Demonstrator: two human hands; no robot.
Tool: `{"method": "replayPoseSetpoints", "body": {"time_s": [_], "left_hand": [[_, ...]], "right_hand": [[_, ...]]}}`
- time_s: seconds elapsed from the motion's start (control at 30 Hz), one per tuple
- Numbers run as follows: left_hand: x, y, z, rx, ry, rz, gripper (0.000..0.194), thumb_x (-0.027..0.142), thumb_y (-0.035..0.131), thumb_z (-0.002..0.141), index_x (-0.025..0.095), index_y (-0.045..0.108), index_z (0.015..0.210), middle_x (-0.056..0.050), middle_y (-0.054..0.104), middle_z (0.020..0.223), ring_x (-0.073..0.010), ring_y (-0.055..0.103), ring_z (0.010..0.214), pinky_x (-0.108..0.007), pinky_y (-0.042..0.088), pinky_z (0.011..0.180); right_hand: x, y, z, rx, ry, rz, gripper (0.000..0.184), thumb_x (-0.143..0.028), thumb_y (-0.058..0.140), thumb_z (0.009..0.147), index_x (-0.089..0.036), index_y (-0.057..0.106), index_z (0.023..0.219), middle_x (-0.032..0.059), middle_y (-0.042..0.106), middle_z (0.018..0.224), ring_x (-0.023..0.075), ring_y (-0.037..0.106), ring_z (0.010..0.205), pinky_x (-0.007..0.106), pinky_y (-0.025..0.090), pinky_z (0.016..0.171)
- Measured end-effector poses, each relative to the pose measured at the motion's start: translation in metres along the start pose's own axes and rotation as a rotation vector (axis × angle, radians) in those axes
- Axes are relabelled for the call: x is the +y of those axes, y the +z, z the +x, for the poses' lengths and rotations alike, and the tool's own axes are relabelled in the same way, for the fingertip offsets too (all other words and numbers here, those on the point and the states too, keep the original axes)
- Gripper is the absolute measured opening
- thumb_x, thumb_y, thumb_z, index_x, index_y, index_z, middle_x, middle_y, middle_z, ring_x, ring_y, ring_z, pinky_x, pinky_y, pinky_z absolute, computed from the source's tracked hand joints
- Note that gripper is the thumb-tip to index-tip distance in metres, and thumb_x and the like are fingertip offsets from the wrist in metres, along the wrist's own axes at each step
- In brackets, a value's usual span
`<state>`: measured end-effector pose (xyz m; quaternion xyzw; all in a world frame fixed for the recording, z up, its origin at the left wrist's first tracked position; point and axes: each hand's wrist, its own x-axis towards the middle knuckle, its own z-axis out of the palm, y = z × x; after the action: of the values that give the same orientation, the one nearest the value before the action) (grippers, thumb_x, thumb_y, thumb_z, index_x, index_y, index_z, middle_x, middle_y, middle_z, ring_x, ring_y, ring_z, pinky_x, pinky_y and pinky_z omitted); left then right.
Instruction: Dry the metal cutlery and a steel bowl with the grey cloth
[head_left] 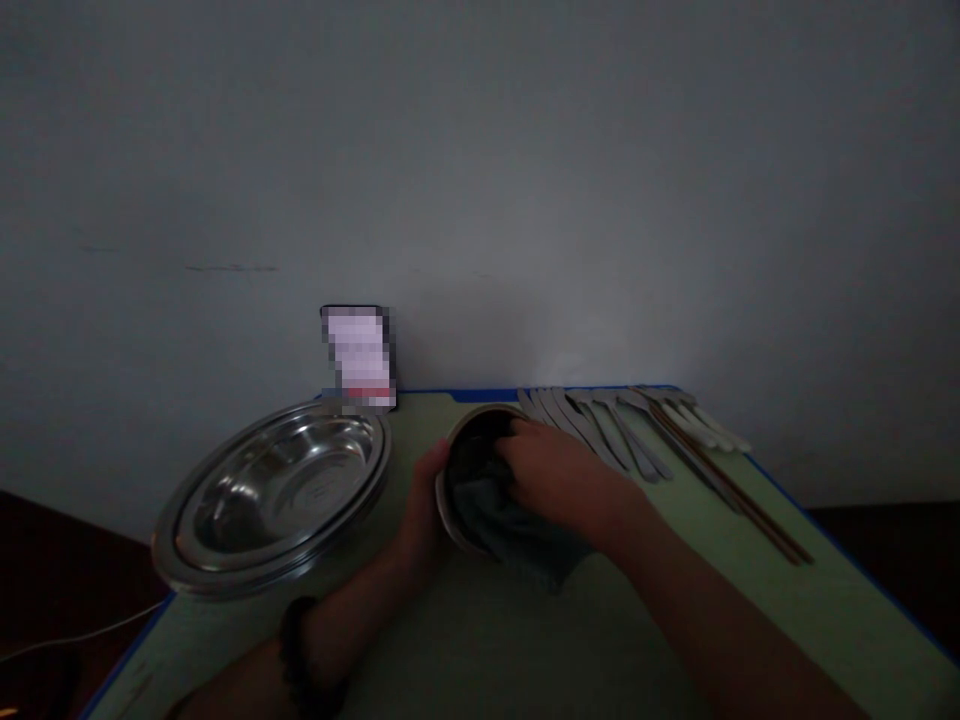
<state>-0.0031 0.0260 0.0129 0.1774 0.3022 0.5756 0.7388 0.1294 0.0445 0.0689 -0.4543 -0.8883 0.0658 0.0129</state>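
My left hand (426,500) grips the left side of a bowl (466,545), which is tilted so that its dark inside faces me. Bunched in the bowl and hanging over its near rim is a grey-green cloth (517,535). My right hand (551,470) reaches into the bowl with bent fingers and presses the cloth; its fingertips are partly hidden inside. A dark beaded bracelet (296,655) circles my left wrist.
Stacked steel basins (281,490) stand on the left of the green table (480,650). A lit phone (360,350) leans on the wall behind. Knives (562,415), forks (622,430), chopsticks (739,485) and white-handled utensils (712,425) lie in rows at the right.
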Motion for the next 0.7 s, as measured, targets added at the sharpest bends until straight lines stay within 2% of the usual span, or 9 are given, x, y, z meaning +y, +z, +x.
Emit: {"method": "replayPoseSetpoints", "body": {"time_s": [0.13,0.23,0.33,0.47,0.57,0.7], "left_hand": [[0.001,0.003,0.000,0.026,0.000,0.073,0.036,0.042,0.048,0.078,0.015,0.071,0.078,-0.007,0.075,0.082,-0.0312,0.060,0.106,-0.042,0.042,0.095],[0.002,0.003,0.000,-0.054,-0.037,0.073,0.035,0.044,0.050,0.076,0.016,0.071,0.076,-0.006,0.075,0.076,-0.0312,0.059,0.107,-0.043,0.041,0.096],[0.002,0.003,0.000,-0.155,0.000,0.068,0.033,0.045,0.054,0.073,0.017,0.070,0.076,-0.006,0.075,0.079,-0.0311,0.058,0.109,-0.042,0.039,0.098],[0.001,0.001,-0.001,-0.149,0.050,0.081,0.034,0.044,0.051,0.079,0.016,0.070,0.082,-0.005,0.075,0.083,-0.0299,0.056,0.111,-0.041,0.037,0.100],[0.001,0.000,-0.001,-0.110,0.025,0.079,0.034,0.045,0.052,0.077,0.016,0.070,0.079,-0.006,0.075,0.082,-0.0311,0.056,0.111,-0.042,0.036,0.100],[0.001,0.002,0.000,-0.122,0.027,0.068,0.033,0.047,0.058,0.072,0.017,0.070,0.077,-0.008,0.074,0.089,-0.0327,0.054,0.114,-0.042,0.035,0.102]], "right_hand": [[0.010,-0.016,-0.005,-0.010,-0.048,0.125,0.024,-0.021,0.051,0.076,-0.012,0.059,0.097,0.0142,0.063,0.103,0.0247,0.059,0.094,0.033,0.044,0.078],[0.025,-0.030,-0.009,0.026,-0.010,0.219,0.024,-0.032,0.055,0.077,-0.018,0.055,0.097,0.0082,0.065,0.093,0.0201,0.059,0.082,0.029,0.042,0.068],[0.038,-0.043,-0.015,0.113,0.063,0.329,0.033,-0.046,0.059,0.075,-0.020,0.054,0.094,0.0052,0.064,0.088,0.0179,0.057,0.075,0.027,0.040,0.061],[0.041,-0.056,-0.026,0.075,0.025,0.591,0.035,-0.054,0.057,0.074,-0.020,0.058,0.082,-0.0004,0.062,0.074,0.0136,0.056,0.064,0.023,0.039,0.054],[0.040,-0.058,-0.026,0.121,0.046,0.687,0.041,-0.057,0.047,0.079,-0.019,0.059,0.072,-0.0015,0.059,0.064,0.0115,0.053,0.056,0.023,0.037,0.050],[0.048,-0.048,-0.015,0.094,0.201,0.570,0.054,-0.063,0.041,0.079,-0.017,0.057,0.057,0.0014,0.056,0.055,0.0134,0.053,0.052,0.025,0.033,0.046]]}}
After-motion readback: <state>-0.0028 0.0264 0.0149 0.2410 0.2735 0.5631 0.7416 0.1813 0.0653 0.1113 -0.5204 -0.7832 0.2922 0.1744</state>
